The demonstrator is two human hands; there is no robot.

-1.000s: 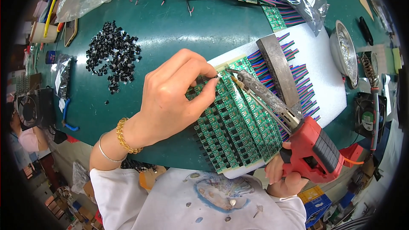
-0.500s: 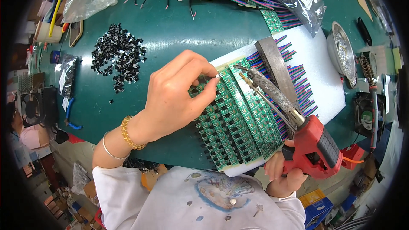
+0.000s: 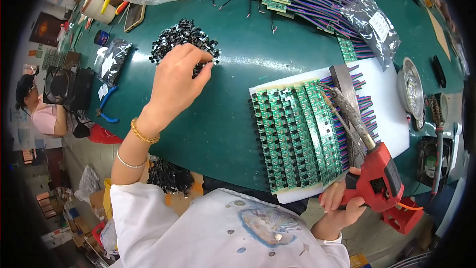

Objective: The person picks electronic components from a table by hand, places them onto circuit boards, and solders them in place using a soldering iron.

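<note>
My left hand is at the right edge of a pile of small black connectors. Its thumb and index finger come together in a pinch; whatever lies between the tips is too small to make out. My right hand grips the handle of a red soldering gun, whose long metal barrel points up and left across the boards. Beneath it lie rows of green circuit boards, with black connectors along the left rows. A grey metal bar rests across the coloured wires at the boards' right side.
A white foam sheet lies under the boards. To its right stand a metal bowl and a fan. Wired boards and a clear plastic bag are at the back. Another person sits at far left.
My left hand has moved left from the boards to the connector pile. The view has shifted, and my right hand still holds the soldering gun over the boards.
</note>
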